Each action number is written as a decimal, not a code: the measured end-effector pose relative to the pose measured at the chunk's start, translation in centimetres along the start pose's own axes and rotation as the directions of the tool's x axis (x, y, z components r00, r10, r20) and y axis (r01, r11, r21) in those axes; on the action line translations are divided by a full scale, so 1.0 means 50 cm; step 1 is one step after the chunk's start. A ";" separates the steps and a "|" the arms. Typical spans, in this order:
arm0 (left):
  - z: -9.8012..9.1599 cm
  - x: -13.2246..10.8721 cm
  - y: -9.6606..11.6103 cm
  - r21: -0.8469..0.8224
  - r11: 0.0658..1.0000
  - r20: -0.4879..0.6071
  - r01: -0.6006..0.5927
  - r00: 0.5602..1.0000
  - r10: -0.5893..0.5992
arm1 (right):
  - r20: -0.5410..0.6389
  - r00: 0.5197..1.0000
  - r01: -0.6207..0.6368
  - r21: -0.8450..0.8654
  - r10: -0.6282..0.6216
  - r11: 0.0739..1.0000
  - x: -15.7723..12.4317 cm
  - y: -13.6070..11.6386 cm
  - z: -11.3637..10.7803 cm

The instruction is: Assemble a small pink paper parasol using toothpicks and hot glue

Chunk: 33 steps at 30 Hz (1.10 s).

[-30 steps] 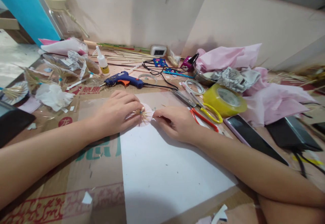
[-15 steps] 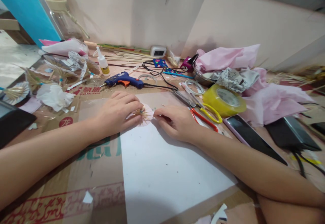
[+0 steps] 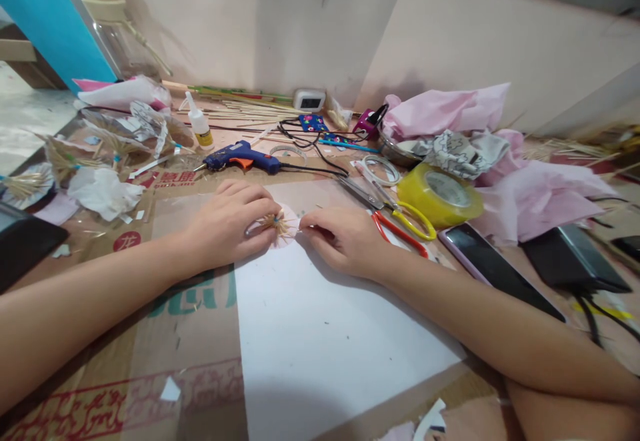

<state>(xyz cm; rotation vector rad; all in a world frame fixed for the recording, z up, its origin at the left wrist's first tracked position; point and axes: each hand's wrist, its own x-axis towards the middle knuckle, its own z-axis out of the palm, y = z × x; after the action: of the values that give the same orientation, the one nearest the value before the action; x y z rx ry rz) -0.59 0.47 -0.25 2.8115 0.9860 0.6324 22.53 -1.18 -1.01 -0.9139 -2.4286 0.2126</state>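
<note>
Between my hands is a small fan of thin bamboo strips (image 3: 280, 226), spread over a pale pink paper disc (image 3: 286, 241) at the top of a white sheet (image 3: 320, 334). My left hand (image 3: 237, 218) pinches the strips near a blue tie, thumb below and fingers above. On the disc's right edge, the thumb and fingertips of my right hand (image 3: 340, 238) are pressed together. Whether they grip the paper or a single strip is too small to make out. My left fingers cover the left part of the fan.
Behind my hands lie a blue glue gun (image 3: 243, 158) and a glue bottle (image 3: 199, 121). Scissors (image 3: 395, 228), yellow tape (image 3: 440, 193) and a phone (image 3: 500, 271) sit to the right, near crumpled pink paper (image 3: 545, 201). Several similar bamboo fans (image 3: 113, 141) lie at the left.
The view has shifted very slightly. Both hands keep nearly the same place and grip around the bamboo fan.
</note>
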 end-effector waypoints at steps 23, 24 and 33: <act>0.003 -0.002 -0.004 0.019 1.000 -0.022 -0.022 1.000 0.022 | -0.003 1.000 0.010 -0.010 -0.010 1.000 0.000 0.000 0.001; 0.003 -0.002 -0.004 0.022 0.999 -0.026 -0.023 0.999 0.023 | -0.004 1.000 0.013 -0.011 -0.013 1.000 0.000 0.000 0.001; 0.004 -0.002 -0.002 0.025 0.999 -0.038 -0.029 0.999 0.030 | -0.021 1.000 0.022 -0.015 -0.022 1.000 0.000 0.001 0.003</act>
<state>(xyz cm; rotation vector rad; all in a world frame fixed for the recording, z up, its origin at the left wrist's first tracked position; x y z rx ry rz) -0.65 0.50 -0.49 2.8505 0.9662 0.6842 22.47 -1.13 -1.12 -0.8906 -2.4225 0.1764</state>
